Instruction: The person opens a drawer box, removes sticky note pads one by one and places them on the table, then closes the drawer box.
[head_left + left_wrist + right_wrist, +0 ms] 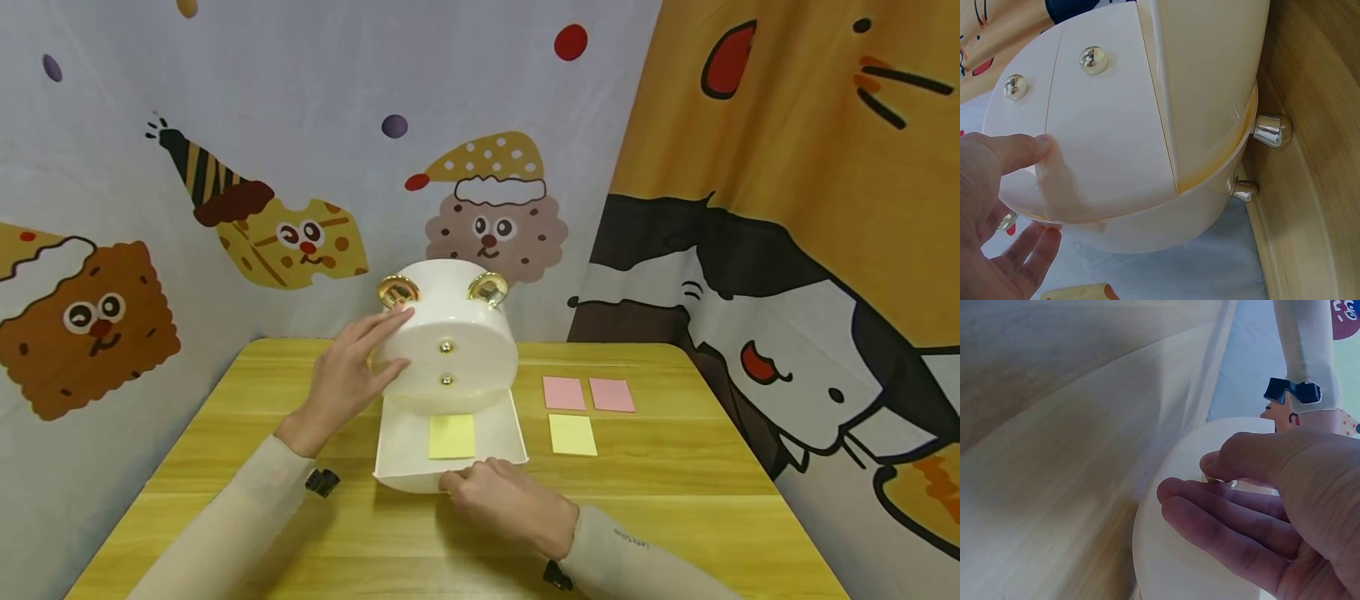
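A glossy white drawer box (480, 358) with gold ring-shaped ears and small round knobs stands on the table. Its lowest drawer (405, 433) is pulled out toward me, and a yellow sticky-note pad (452, 437) lies inside. My left hand (345, 379) steadies the box by its left side; in the left wrist view the thumb rests on the front and the fingers bend round the side. At the drawer's front, my right hand (510, 504) pinches the metallic drawer knob (1221, 482), mostly covered by thumb and fingers in the right wrist view.
Right of the box, two pink sticky-note pads (564, 393) lie side by side, with another yellow pad (572, 435) nearer me. The wooden table (645, 517) meets a cartoon-printed curtain (315, 100) behind. Metallic feet (1272, 130) support the box.
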The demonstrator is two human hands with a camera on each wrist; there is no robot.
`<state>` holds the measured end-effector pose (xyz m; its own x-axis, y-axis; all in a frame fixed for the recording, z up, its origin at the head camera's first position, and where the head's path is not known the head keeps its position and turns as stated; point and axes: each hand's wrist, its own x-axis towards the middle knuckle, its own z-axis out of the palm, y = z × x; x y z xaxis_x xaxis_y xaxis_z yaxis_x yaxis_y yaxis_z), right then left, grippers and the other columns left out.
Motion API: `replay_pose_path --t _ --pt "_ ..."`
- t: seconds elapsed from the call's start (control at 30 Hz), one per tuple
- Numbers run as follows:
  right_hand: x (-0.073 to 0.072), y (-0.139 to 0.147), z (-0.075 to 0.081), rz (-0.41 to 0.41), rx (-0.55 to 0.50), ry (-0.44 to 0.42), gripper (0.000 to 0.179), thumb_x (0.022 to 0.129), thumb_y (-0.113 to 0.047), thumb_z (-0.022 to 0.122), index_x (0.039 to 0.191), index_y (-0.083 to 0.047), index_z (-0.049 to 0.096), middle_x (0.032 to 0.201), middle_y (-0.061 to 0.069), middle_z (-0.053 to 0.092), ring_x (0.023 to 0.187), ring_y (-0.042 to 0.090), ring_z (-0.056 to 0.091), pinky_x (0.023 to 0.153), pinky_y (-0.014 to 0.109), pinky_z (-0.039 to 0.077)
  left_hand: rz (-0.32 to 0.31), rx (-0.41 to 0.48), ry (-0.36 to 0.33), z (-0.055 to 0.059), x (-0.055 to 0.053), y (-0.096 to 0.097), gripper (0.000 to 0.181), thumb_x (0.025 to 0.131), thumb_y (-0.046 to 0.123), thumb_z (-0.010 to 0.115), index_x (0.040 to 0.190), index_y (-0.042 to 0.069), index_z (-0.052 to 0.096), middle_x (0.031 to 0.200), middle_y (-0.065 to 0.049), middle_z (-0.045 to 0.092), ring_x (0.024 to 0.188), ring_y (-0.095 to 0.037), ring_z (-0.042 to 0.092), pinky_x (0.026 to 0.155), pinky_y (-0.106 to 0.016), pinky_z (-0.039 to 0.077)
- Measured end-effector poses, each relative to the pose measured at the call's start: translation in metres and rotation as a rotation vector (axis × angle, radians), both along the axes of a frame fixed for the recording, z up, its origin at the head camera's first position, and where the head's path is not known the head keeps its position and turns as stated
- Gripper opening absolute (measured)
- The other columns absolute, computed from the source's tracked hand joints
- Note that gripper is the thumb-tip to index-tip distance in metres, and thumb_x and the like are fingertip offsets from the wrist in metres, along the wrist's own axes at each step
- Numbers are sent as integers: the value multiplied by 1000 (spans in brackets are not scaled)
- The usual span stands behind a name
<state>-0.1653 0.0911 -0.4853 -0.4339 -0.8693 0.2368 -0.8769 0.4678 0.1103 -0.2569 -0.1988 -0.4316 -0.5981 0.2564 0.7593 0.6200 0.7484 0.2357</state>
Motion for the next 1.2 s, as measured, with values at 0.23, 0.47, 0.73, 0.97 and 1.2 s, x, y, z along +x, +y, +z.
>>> replay_pose_path --t 0.23,0.47,0.73,0.97,1.2 --pt "4 1 0 18 13 24 20 105 -4 82 94 -18 72 75 -12 72 61 2 68 51 17 45 -4 3 -6 -1 1 -1 85 90 13 104 165 24 68 163 -9 73 124 -41 78 59 -35 56" --pt "7 -1 1 8 49 46 19 103 -3 82 96 -19 74 80 -12 76 63 5 72 51 20 50 -5 6 -4 0 2 0 84 90 13 104 165 22 68 164 -10 72 123 -41 78 61 -37 58" --pt "9 -2 -1 16 67 70 20 100 0 81 98 -18 75 78 -11 75 65 5 74 52 19 51 5 4 -7 1 3 0 84 90 13 104 165 23 68 163 -10 73 122 -41 78 63 -42 61" --pt "11 -2 0 9 74 78 19 97 -1 81 99 -19 75 81 -10 77 66 7 75 52 21 53 5 3 -7 3 3 1 84 90 13 103 165 23 68 163 -10 73 123 -41 78 61 -37 58" --pt "13 -1 2 -2 89 41 20 98 -2 82 101 -21 75 84 -12 79 68 5 75 53 20 52 5 -1 -9 2 2 1 85 90 14 104 166 24 67 164 -9 72 125 -41 78 64 -42 62"
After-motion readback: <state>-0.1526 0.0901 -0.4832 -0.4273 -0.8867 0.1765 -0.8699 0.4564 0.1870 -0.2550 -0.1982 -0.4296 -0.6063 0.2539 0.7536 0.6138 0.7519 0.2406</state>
